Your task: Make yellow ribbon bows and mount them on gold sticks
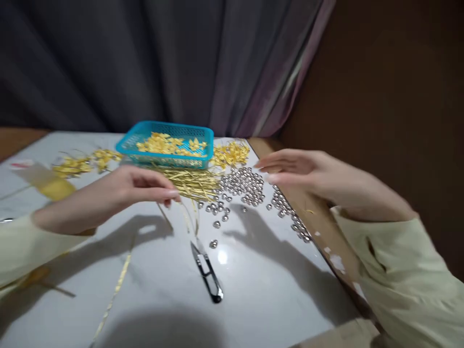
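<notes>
My left hand [145,188] is closed in a pinch, gripping a thin gold strip [185,215] that curves down from the fingertips. Above the heap of small silver beads [242,183], my right hand [300,166] is open, its fingers stretched to the left and the thumb apart. Nothing shows between those fingers. A bundle of gold strips [195,182] lies beyond the left fingertips. Black-handled thread snips [207,273] rest on the white tabletop between the hands, blades pointing away from me.
At the back stands a blue plastic basket [165,155] with yellow flower-shaped pieces [163,143] inside. More yellow pieces [232,153] are piled on either side of it. A yellow band [115,292] lies at front left. Silver beads line the table's right edge. A dark curtain [145,63] hangs behind.
</notes>
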Demonstrator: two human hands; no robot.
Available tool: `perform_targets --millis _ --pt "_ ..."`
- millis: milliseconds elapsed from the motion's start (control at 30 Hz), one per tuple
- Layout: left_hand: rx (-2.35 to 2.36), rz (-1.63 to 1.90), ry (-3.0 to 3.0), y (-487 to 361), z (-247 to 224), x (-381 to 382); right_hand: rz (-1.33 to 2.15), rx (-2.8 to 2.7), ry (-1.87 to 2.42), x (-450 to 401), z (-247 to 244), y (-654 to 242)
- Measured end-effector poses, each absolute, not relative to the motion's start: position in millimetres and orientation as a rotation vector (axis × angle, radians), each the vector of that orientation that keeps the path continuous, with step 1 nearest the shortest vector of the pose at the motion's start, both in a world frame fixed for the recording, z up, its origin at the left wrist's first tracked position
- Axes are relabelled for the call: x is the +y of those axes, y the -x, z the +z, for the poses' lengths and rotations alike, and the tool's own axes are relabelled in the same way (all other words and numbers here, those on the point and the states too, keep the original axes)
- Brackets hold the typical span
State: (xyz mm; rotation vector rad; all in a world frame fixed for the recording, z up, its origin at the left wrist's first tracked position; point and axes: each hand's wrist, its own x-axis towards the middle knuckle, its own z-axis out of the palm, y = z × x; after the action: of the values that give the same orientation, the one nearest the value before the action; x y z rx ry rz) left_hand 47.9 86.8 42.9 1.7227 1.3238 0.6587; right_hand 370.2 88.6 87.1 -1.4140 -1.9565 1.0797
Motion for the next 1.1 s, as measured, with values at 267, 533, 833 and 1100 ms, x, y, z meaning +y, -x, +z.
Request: perform_targets --millis 267,533,833,1100 --pt "1.214 0.946 -1.88 -20.7 99.2 82.9 1.87 -1.858 0.675 99.0 83.8 -209.3" --pt "1.316 1.102 -1.816 75.2 128.8 38.4 1.852 -1.919 0.727 89.0 128.3 -171.2" --pt "1.658 1.035 -1.946 163.1 45.7 31.4 1.351 -2.239 0.71 116.7 192.3 -88.5" --pt "1.676 1.015 -1.941 167.1 0.8 26.6 0.492 -2.71 0.778 168.9 183.1 -13.3"
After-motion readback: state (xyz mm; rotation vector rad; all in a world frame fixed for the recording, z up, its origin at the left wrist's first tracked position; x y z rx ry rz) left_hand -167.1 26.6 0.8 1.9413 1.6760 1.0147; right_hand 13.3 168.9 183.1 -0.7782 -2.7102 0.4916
